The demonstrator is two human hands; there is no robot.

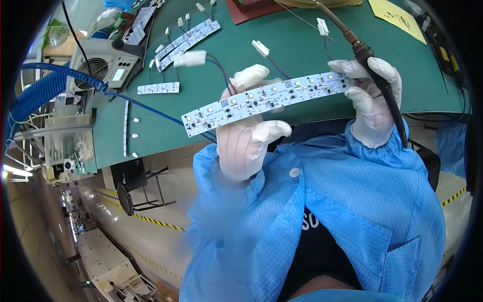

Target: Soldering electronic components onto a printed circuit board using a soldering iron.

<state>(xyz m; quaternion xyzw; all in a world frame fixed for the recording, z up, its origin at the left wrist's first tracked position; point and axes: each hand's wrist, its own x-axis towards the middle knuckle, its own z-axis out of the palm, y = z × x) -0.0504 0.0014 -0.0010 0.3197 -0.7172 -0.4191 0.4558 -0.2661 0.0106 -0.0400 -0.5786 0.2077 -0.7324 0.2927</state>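
Observation:
A long white LED circuit board (266,97) is held up in front of me over the bench edge, its right end higher than its left. My left hand (240,148), in a thin white glove, grips it from below and behind, which hides some fingertips. My right hand (372,113), also gloved, pinches the board's right end and at the same time holds a soldering iron (381,80) with a black handle, its metal end directed up and away. Wires with white plugs extend beyond the board: one plug (190,59) at the left, another (260,49) mid-bench, a third (322,27) near the iron.
On the green bench mat (176,121) lie a pair of long boards (188,44), a short board (158,88) and a narrow strip (126,128). A grey box with a fan (103,68), a blue hose (55,75), a red-brown pad (251,11) and yellow paper (397,20) surround them.

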